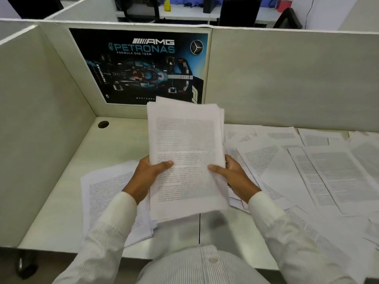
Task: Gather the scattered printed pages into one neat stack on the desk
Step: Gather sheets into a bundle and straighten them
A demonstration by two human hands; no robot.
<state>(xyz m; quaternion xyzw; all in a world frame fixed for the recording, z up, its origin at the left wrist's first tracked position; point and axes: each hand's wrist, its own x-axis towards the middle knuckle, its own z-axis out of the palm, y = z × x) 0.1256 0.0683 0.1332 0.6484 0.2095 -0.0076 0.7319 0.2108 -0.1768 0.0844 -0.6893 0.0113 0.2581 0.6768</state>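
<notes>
Pages point(185, 152) edges uneven, desk point(114, 144) L bare.

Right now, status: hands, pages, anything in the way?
Left hand and right hand grip the bundle above the desk. Loose pages spread right, small pile left. No obstruction seen.

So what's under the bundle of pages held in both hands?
A pile shows left of the bundle, overlapping sheets right of it, bare desk below its bottom edge. Directly beneath is hidden.
</notes>
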